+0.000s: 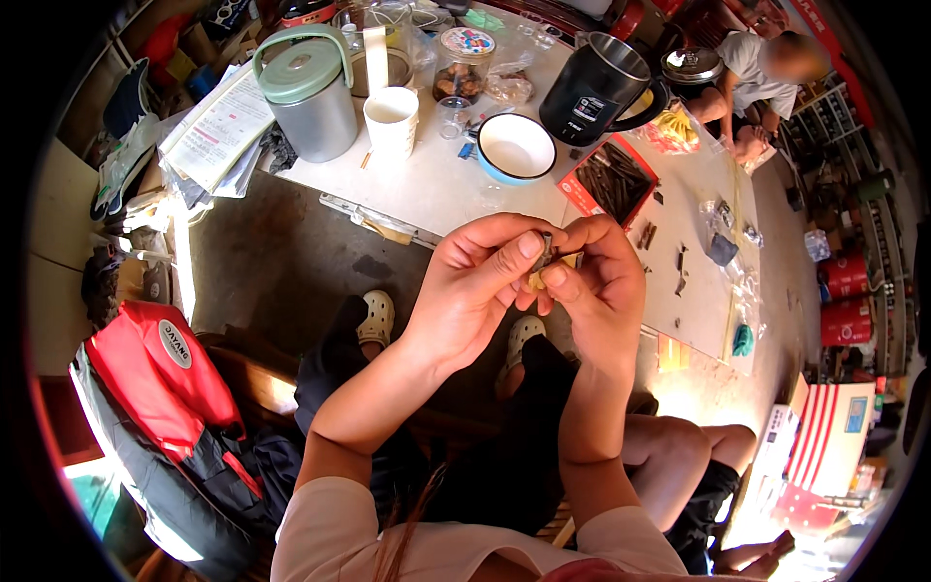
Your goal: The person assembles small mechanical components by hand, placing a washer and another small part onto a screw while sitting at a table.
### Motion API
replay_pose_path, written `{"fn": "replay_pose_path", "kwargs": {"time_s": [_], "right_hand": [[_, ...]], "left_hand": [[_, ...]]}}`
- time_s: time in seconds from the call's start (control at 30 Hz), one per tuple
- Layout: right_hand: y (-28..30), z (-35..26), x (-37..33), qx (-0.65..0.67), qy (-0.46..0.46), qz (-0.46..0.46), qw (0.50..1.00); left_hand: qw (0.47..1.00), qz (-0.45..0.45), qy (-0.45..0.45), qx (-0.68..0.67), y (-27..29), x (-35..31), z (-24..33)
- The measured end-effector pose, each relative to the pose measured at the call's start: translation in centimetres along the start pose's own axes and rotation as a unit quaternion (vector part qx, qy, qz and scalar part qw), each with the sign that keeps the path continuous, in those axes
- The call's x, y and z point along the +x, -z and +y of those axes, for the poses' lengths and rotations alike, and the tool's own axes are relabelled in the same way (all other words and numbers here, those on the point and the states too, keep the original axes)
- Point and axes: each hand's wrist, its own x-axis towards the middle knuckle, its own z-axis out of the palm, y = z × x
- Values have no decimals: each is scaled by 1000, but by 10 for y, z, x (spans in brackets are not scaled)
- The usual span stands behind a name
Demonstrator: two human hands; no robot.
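Both my hands are raised together in front of me, just off the near edge of the table, fingertips meeting. My left hand [470, 281] pinches a small dark brown pod-like piece [544, 254] between thumb and fingers. My right hand [603, 281] is closed against it, its thumb pressing on a small yellowish bit [536, 280]. Whether the two bits are one thing I cannot tell; the fingers cover most of them. Just beyond my right hand stands a red box [582, 194] of similar long dark pieces.
On the white table [456, 201] stand a white-and-blue bowl [517, 147], a paper cup [392, 121], a grey lidded canister [315, 116], a jar [462, 66] and a black kettle [592, 92]. Dark scraps [682, 272] lie at right. Another person [761, 82] sits at far right.
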Motion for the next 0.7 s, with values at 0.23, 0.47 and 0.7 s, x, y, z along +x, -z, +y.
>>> {"fn": "replay_pose_path", "kwargs": {"time_s": [0.23, 0.47, 0.7], "right_hand": [[-13, 12, 1, 111, 21, 34, 993], [-15, 12, 4, 114, 31, -13, 993], [-9, 14, 4, 125, 16, -20, 992]], "left_hand": [[999, 19, 18, 34, 1, -1, 2], [1000, 12, 3, 13, 0, 0, 5], [1000, -1, -13, 19, 2, 1, 2]]}}
